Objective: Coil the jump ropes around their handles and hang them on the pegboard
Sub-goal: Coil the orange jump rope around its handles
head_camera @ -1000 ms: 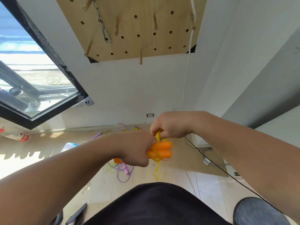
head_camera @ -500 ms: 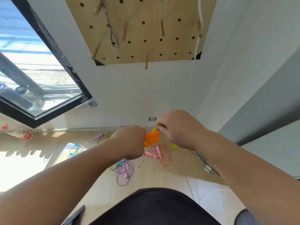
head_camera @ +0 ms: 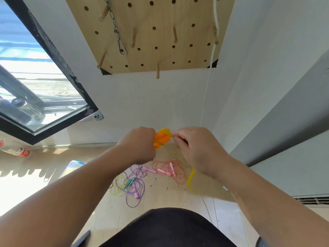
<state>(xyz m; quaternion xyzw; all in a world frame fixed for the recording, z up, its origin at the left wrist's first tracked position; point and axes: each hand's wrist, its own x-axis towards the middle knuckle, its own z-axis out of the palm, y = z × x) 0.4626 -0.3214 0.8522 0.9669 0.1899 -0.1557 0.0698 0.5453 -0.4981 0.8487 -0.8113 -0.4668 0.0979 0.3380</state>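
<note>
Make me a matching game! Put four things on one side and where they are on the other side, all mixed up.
Things:
1. orange handles
2. metal chain
3. pink jump rope
4. bottle

Places:
A. on the floor beside the purple jump rope
B. gripped in the left hand
C. lying below the window
D. hanging on the pegboard

Pairs: 1-B, 2-D, 3-A, 4-C.
</note>
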